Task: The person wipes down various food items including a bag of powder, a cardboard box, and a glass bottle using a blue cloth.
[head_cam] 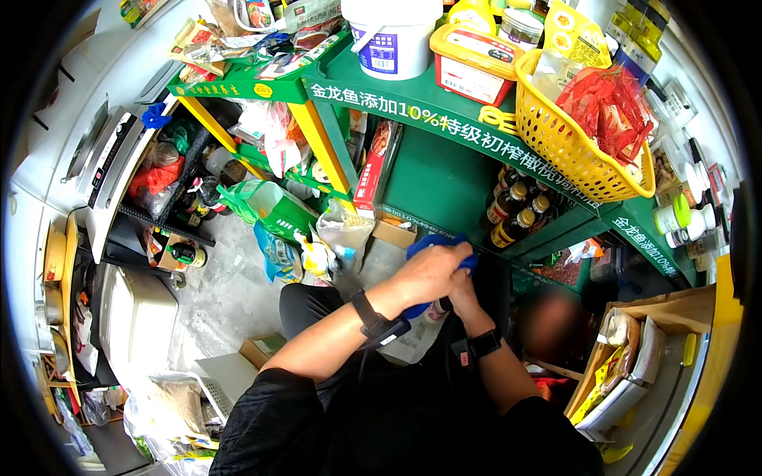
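Note:
My left hand (433, 272) is closed over a bunched blue cloth (418, 245), which shows above the knuckles and again below the palm. Right against it, my right hand (463, 294) has its fingers curled at the same cloth. Under the hands, the end of a small container (439, 310) with a pinkish label peeks out; the cloth and fingers hide most of it. Both hands are above my lap, in front of the green metal shelf (425, 172). Each wrist wears a black band.
Dark sauce bottles (513, 214) stand on the lower shelf. Overhead, a yellow basket (586, 152), a white bucket (390, 44) and a red tub (473, 68) line the shelf's top. Bags (345, 229) crowd the floor ahead. An open carton (661, 303) stands at right, a white bin (140, 315) at left.

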`<action>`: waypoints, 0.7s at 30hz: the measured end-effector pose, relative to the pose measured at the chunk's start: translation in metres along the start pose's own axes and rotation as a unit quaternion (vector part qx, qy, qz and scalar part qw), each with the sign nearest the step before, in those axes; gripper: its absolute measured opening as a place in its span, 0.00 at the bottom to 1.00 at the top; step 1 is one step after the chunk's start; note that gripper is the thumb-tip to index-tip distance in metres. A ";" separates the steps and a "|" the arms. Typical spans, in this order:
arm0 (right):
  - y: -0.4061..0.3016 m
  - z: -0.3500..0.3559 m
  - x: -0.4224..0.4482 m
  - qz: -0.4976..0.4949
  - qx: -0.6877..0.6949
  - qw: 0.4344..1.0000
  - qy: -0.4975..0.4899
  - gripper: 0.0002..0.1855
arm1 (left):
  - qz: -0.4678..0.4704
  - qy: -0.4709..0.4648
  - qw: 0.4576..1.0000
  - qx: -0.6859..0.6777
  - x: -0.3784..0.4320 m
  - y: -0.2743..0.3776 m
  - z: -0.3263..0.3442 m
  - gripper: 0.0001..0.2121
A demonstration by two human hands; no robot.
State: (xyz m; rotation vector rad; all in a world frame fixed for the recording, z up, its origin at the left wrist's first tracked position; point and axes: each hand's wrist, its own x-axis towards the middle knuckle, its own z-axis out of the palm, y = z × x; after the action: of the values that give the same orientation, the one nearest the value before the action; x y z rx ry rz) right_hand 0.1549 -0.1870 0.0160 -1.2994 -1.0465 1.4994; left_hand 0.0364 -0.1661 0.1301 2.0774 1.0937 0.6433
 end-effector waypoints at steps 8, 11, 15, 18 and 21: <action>-0.008 0.009 -0.001 0.114 0.475 0.871 -0.058 0.18 | -0.104 -0.035 0.947 -0.301 -0.002 -0.038 0.014 0.12; -0.010 0.002 0.011 0.118 0.533 0.834 -0.083 0.19 | -0.156 0.175 0.916 -0.325 0.000 -0.089 -0.009 0.06; -0.010 -0.007 0.020 0.100 0.489 0.860 -0.103 0.20 | -0.278 0.362 0.881 0.126 0.002 -0.151 -0.035 0.25; -0.010 -0.012 0.023 0.084 0.454 0.880 -0.107 0.21 | -0.339 0.326 0.864 0.181 0.012 -0.175 -0.042 0.37; -0.009 -0.019 0.022 0.067 0.405 0.905 -0.111 0.22 | -0.457 0.198 0.853 0.157 0.028 -0.193 -0.046 0.36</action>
State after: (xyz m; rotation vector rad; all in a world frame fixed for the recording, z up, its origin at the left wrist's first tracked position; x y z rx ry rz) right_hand 0.1730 -0.1623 0.0163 -0.6189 -0.3601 1.9265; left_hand -0.0780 -0.0484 0.0152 1.3844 2.3284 0.4052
